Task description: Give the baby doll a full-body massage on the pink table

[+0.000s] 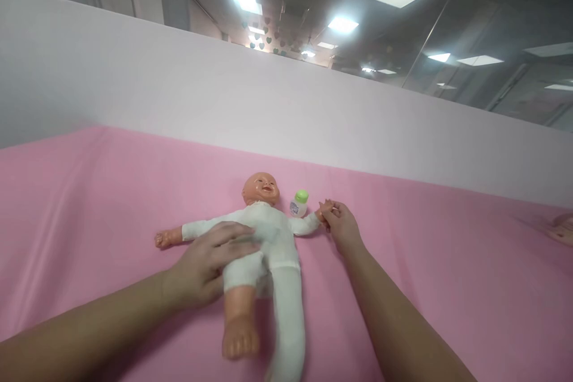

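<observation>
A baby doll point(268, 233) in a white bodysuit lies face up on a pink sheet point(89, 203), head away from me. My left hand point(210, 262) rests flat on its belly and hip. One doll leg is bare, the other is covered in white cloth. My right hand point(342, 227) pinches the doll's outstretched hand. A small white bottle with a green cap point(299, 203) stands beside the doll's shoulder, just left of my right hand.
A white partition point(268, 89) rises behind the pink sheet. At the far right edge lies another skin-toned shape point(564, 230), partly cut off. Ceiling lights and glass walls show above the partition.
</observation>
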Tool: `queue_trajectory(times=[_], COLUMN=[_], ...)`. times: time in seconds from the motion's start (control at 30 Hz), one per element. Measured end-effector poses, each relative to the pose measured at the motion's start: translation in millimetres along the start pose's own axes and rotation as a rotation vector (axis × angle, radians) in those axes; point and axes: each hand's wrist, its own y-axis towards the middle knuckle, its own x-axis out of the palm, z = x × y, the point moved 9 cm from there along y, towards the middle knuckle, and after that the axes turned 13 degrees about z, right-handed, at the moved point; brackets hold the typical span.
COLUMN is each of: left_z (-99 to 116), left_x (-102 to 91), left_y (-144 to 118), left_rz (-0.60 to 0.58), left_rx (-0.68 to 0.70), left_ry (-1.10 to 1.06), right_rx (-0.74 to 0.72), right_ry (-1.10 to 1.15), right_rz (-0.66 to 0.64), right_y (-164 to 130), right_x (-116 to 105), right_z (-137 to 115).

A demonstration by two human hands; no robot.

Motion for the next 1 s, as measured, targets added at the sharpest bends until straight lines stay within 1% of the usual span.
queue_trajectory(times=[0.03, 0.1, 0.17, 0.23, 0.3, 0.37, 0.4, 0.47, 0.57, 0.63, 0.73, 0.83, 0.93, 1.0], left_z=[-14, -44, -70, -85, -89, -86, -84, -78, -69, -56, -28, 4, 27, 36], left_x=[-2.5, -2.5, 2.5, 9.3, 14.2, 16.8, 17.0, 16.2, 12.1, 10.3, 6.5, 1.9, 4.6, 10.3], left_y=[-1, -5, -12, -17, -18, -16, -14, -12, -9, -6, -1, 4, 5, 5], left_rz=[0.015, -0.004, -0.053, -0.089, -0.098, -0.106, -0.109, -0.113, -0.089, -0.075, -0.048, -0.03, -0.094, -0.167], left_rx=[-0.066, -0.228, -0.395, -0.52, -0.567, -0.545, -0.52, -0.459, -0.346, -0.251, -0.108, 0.023, 0.071, 0.064], left_ry=[0.039, 0.094, 0.084, 0.032, 0.001, 0.026, 0.054, 0.115, 0.182, 0.177, 0.094, 0.004, -0.081, -0.12], right_rx=[-0.019, -0.091, -0.214, -0.363, -0.525, -0.645, -0.678, -0.7, -0.658, -0.574, -0.368, -0.169, -0.034, 0.034], right_ry=[0.035, 0.041, -0.001, -0.042, -0.094, -0.163, -0.194, -0.22, -0.211, -0.229, -0.202, -0.078, -0.054, -0.158], right_rz=[0.001, -0.031, -0.103, -0.192, -0.278, -0.352, -0.384, -0.425, -0.432, -0.378, -0.252, -0.107, 0.038, 0.083], right_y=[-6, -21, -39, -59, -77, -89, -93, -96, -93, -84, -62, -34, -5, 8], right_x=[3, 13, 26, 41, 54, 66, 71, 77, 78, 74, 56, 32, 8, -3], right_z=[-8, -26, -43, -57, -68, -72, -72, -72, -72, -67, -51, -27, 0, 18])
